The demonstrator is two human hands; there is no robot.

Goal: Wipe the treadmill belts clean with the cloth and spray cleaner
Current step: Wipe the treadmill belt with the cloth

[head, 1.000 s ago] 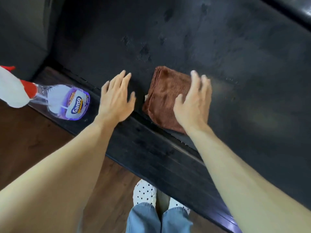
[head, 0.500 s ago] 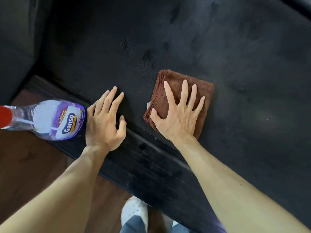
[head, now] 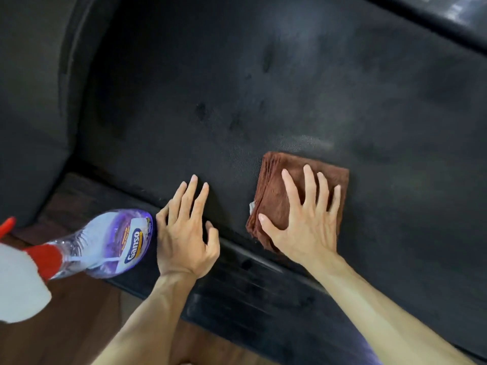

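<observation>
A folded brown cloth [head: 279, 180] lies on the black treadmill belt [head: 290, 88] near its front edge. My right hand [head: 303, 222] presses flat on the cloth with fingers spread. My left hand [head: 184, 233] rests flat on the belt's edge and the side rail, fingers straight, holding nothing. The spray cleaner bottle [head: 105, 246], clear with purple liquid, a label and a red-and-white trigger head, stands on the rail just left of my left hand, apart from it. Darker damp spots show on the belt above my left hand.
The black ribbed side rail [head: 250, 293] runs diagonally along the belt's near edge. Brown wooden floor [head: 66, 335] lies below it. A dark grey cover [head: 29, 114] fills the left. Another glossy black rail [head: 434, 19] borders the belt's far side at top right.
My right hand has turned its fingers onto the cloth and spread them, sliding the cloth a little along the belt. My left hand stays flat by the bottle. The camera view shifted.
</observation>
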